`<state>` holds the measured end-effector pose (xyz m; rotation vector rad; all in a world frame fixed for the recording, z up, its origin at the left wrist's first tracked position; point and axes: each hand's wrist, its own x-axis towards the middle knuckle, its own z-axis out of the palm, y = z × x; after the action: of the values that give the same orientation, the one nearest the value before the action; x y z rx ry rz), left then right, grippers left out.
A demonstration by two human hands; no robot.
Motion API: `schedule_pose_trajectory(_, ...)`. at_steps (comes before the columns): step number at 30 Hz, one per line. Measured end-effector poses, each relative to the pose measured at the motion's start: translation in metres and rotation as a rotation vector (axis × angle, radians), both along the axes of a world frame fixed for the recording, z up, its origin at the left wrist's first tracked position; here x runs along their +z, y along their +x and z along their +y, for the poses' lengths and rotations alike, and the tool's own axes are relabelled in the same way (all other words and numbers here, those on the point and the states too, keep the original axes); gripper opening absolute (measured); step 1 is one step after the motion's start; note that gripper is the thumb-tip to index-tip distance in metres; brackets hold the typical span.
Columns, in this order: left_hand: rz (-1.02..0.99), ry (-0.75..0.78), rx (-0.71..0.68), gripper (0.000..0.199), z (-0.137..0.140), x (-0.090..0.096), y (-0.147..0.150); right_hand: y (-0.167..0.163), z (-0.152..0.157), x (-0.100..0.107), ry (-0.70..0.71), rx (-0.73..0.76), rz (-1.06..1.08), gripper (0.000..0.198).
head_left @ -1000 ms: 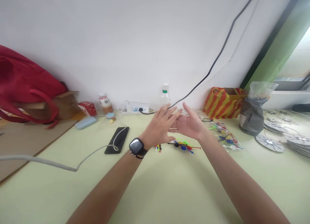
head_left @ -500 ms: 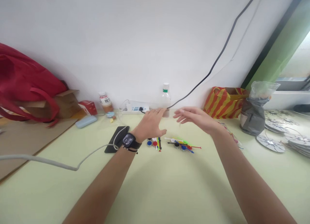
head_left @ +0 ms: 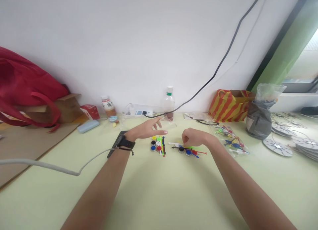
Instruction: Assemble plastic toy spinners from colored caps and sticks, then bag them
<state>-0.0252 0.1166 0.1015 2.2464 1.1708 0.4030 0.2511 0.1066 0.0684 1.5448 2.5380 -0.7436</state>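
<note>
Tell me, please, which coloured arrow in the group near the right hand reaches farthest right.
The red arrow: its tip extends beyond that of the blue arrow beside it, whereas the black arrow points left.

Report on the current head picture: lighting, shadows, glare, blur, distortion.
Head view: soft, fairly even light on the wall; head view: window washed out at the right edge; head view: faint, soft-edged shadows on the table; head view: red bag apparently stretched by a wide lens; head view: small colored discs slightly soft, fine detail lost.
</note>
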Motion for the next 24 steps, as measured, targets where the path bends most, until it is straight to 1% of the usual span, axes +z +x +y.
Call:
schedule_pose_trajectory(5, -0.037, -0.045, -0.02, 0.079, -0.001, 0.004, 0.0, 0.001, -0.001, 0.002, 0.061, -0.003, -0.02, 0.009)
schedule_pose_trajectory(9, -0.032, -0.081, -0.029, 0.075, -0.003, 0.009, -0.004, 0.011, -0.002, 0.011, 0.126, -0.005, 0.017, 0.014)
schedule_pose_trajectory(13, -0.034, -0.109, -0.035, 0.07, -0.003, 0.012, -0.007, 0.028, 0.001, 0.024, 0.236, -0.047, 0.161, 0.015)
schedule_pose_trajectory(18, -0.051, -0.135, -0.049, 0.071, -0.002, 0.01, -0.007, 0.048, -0.003, 0.044, 0.429, -0.192, 0.435, 0.023)
schedule_pose_trajectory(21, -0.056, -0.167, -0.071, 0.072, -0.004, 0.01, -0.003, 0.051, -0.009, 0.054, 0.473, -0.223, 0.565, 0.028)
schedule_pose_trajectory(24, -0.077, -0.194, -0.11, 0.071, -0.01, 0.013, 0.006, 0.047, -0.012, 0.057, 0.456, -0.201, 0.57, 0.027)
